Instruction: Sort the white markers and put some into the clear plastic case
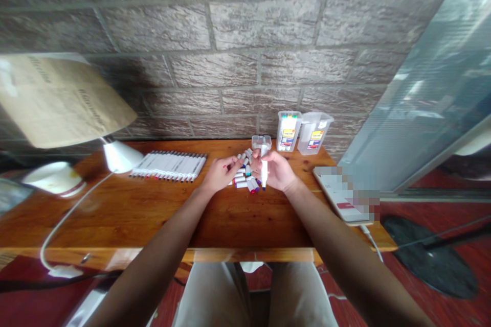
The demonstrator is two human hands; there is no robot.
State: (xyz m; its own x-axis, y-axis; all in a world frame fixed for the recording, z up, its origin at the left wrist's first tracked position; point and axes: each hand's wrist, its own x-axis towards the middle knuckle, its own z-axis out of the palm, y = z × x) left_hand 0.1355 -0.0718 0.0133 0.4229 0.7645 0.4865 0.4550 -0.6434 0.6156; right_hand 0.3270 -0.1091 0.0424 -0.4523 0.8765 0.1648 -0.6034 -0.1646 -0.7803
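Note:
My right hand point(278, 169) is closed around a white marker point(264, 166), held upright with its dark tip down. My left hand point(220, 173) rests on the wooden table point(153, 209) with its fingers stretched toward a loose pile of markers point(245, 179) with coloured caps. Whether those fingers pinch one marker is unclear. A small clear cup point(261, 142) stands just behind the pile. To the left lies a neat row of white markers point(169, 166), side by side.
Two clear plastic marker boxes point(288, 131) point(313, 133) stand at the table's back edge against a brick wall. A white desk lamp point(118, 156) and its cable sit at the left, below a cardboard box point(57, 99). A device point(343, 196) lies at the right edge.

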